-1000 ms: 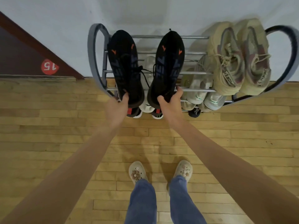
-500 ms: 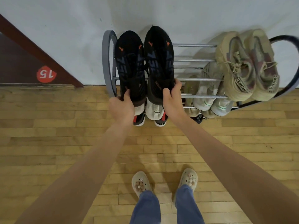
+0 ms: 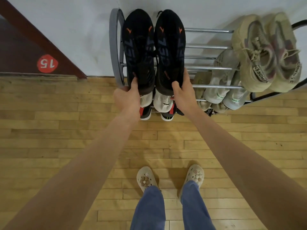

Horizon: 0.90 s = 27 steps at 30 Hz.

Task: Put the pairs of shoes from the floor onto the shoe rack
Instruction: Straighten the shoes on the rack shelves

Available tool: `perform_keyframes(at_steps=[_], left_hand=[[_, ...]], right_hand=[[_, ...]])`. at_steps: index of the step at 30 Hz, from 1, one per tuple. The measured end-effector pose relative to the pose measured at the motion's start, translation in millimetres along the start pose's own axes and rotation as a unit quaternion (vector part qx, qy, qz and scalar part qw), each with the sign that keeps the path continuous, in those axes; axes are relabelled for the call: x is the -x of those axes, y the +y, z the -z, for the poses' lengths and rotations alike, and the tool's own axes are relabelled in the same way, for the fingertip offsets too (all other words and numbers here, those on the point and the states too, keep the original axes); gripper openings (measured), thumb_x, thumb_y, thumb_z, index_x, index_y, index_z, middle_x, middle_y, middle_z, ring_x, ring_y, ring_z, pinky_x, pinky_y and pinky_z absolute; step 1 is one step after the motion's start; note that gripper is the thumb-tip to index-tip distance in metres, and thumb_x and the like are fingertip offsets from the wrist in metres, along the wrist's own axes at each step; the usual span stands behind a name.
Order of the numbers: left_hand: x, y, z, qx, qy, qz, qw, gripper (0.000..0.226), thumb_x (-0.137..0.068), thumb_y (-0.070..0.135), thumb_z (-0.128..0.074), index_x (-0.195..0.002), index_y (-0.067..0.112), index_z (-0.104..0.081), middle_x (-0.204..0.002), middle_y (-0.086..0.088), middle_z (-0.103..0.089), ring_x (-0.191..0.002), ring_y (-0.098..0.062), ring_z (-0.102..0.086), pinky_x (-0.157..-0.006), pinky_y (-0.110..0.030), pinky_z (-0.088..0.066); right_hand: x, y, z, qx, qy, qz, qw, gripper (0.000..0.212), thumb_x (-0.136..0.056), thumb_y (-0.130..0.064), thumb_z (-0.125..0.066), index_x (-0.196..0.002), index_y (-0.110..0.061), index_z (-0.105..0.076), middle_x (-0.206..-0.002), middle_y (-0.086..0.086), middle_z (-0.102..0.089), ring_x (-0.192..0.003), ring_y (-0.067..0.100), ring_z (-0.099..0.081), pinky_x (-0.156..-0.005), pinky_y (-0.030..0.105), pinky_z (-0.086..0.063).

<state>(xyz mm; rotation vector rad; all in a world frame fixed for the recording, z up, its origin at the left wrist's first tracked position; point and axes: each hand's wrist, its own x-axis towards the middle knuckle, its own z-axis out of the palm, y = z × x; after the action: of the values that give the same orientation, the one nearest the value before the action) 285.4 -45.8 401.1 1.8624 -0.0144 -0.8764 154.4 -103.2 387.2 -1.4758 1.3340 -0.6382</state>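
Together now, both black shoes [image 3: 154, 52] sit side by side on the rack's [image 3: 208, 30] top bars, left end. Left hand [image 3: 127, 100] and right hand [image 3: 184, 95] each grip a heel; releasing looks next.

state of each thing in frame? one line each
left black shoe: on top tier, heel gripped by left hand
right black shoe: on top tier beside it, heel gripped by right hand
beige pair: on top tier, right end, untouched
white shoes: on lower tiers
rack: upright against wall, top middle bars bare
clogs: worn, on floor
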Motion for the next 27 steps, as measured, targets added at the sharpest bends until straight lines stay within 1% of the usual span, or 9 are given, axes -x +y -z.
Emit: perform_keyframes(at_steps=[2,4,5,7,12,15,20,25,27], left_hand=[[0.4,-9.2,5.6,0.016,-0.019,-0.020,0.999,0.028,-0.093,0.041,-0.057,-0.074,0.020,-0.052,-0.079,0.001,-0.065,-0.084,-0.019,-0.069,-0.078,-0.031,-0.057],[1.0,-23.2,14.0,0.017,-0.026,-0.031,0.999,0.028,-0.098,0.042,-0.044,-0.087,0.019,-0.057,-0.089,-0.003,-0.068,-0.088,-0.021,-0.069,-0.081,-0.037,-0.058],[1.1,-31.7,17.8,0.007,-0.020,-0.032,0.999,0.029,-0.098,0.041,-0.040,-0.091,0.019,-0.058,-0.094,-0.006,-0.069,-0.089,-0.023,-0.069,-0.081,-0.039,-0.058],[3.5,-47.8,22.8,-0.012,-0.016,-0.031,0.999,0.026,-0.098,0.038,-0.038,-0.092,0.019,-0.056,-0.101,-0.011,-0.069,-0.091,-0.027,-0.068,-0.077,-0.036,-0.057],[14.8,-87.7,17.1,-0.079,-0.084,-0.093,0.989,0.023,-0.099,0.026,-0.042,-0.092,0.014,-0.060,-0.089,-0.009,-0.068,-0.075,-0.019,-0.064,-0.068,-0.033,-0.051],[22.2,-115.9,-1.9,-0.168,-0.173,-0.226,0.944,0.021,-0.099,0.023,-0.044,-0.096,0.012,-0.062,-0.081,-0.002,-0.067,-0.075,-0.018,-0.065,-0.071,-0.040,-0.055],[16.5,-147.6,-76.5,-0.240,-0.313,-0.382,0.835,0.014,-0.097,0.019,-0.050,-0.097,0.012,-0.062,-0.081,-0.001,-0.067,-0.075,-0.014,-0.065,-0.072,-0.042,-0.056],[-2.7,-157.2,-158.2,-0.206,-0.325,-0.467,0.796,0.014,-0.095,0.015,-0.053,-0.104,0.009,-0.062,-0.091,0.000,-0.065,-0.082,-0.011,-0.063,-0.077,-0.027,-0.053],[-11.0,-163.4,-181.0,-0.182,-0.314,-0.497,0.788,0.014,-0.093,0.015,-0.055,-0.104,0.010,-0.062,-0.093,0.000,-0.065,-0.084,-0.007,-0.061,-0.075,-0.020,-0.052]], right_hand=[[5.4,9.2,-0.4,-0.007,-0.012,0.016,1.000,0.047,-0.099,-0.020,-0.036,-0.145,-0.021,-0.027,-0.119,-0.009,-0.058,-0.108,0.019,-0.061,-0.088,0.037,-0.056],[18.8,17.5,-1.7,0.042,0.043,0.062,0.996,0.049,-0.101,-0.027,-0.036,-0.147,-0.010,-0.027,-0.139,0.005,-0.049,-0.119,0.005,-0.052,-0.095,0.017,-0.048],[27.8,22.9,-1.7,0.074,0.095,0.090,0.989,0.047,-0.101,-0.022,-0.038,-0.143,-0.002,-0.032,-0.139,0.012,-0.045,-0.111,-0.006,-0.049,-0.088,0.004,-0.043],[45.0,38.3,-1.5,0.104,0.169,0.138,0.970,0.031,-0.097,-0.010,-0.040,-0.124,0.006,-0.045,-0.120,0.019,-0.048,-0.087,-0.013,-0.047,-0.070,0.002,-0.039],[56.7,92.0,5.0,0.158,0.076,0.122,0.977,0.016,-0.092,-0.002,-0.046,-0.105,-0.004,-0.054,-0.106,0.009,-0.050,-0.077,-0.001,-0.047,-0.063,0.017,-0.043],[47.3,128.6,22.0,0.152,0.112,0.146,0.971,0.018,-0.088,0.005,-0.049,-0.102,-0.003,-0.054,-0.104,0.007,-0.048,-0.075,0.003,-0.046,-0.062,0.023,-0.044],[13.9,196.9,82.6,0.163,0.252,0.208,0.931,0.018,-0.083,0.003,-0.044,-0.099,0.001,-0.053,-0.101,0.006,-0.040,-0.076,0.000,-0.041,-0.066,0.015,-0.038],[-14.8,262.5,121.4,0.163,0.292,0.260,0.906,0.016,-0.081,0.008,-0.045,-0.094,0.005,-0.054,-0.102,-0.007,-0.037,-0.078,-0.005,-0.040,-0.066,0.013,-0.038],[-20.2,286.8,122.5,0.170,0.309,0.298,0.887,0.013,-0.080,0.007,-0.047,-0.091,0.007,-0.055,-0.098,0.002,-0.042,-0.077,-0.001,-0.040,-0.066,0.016,-0.038]])
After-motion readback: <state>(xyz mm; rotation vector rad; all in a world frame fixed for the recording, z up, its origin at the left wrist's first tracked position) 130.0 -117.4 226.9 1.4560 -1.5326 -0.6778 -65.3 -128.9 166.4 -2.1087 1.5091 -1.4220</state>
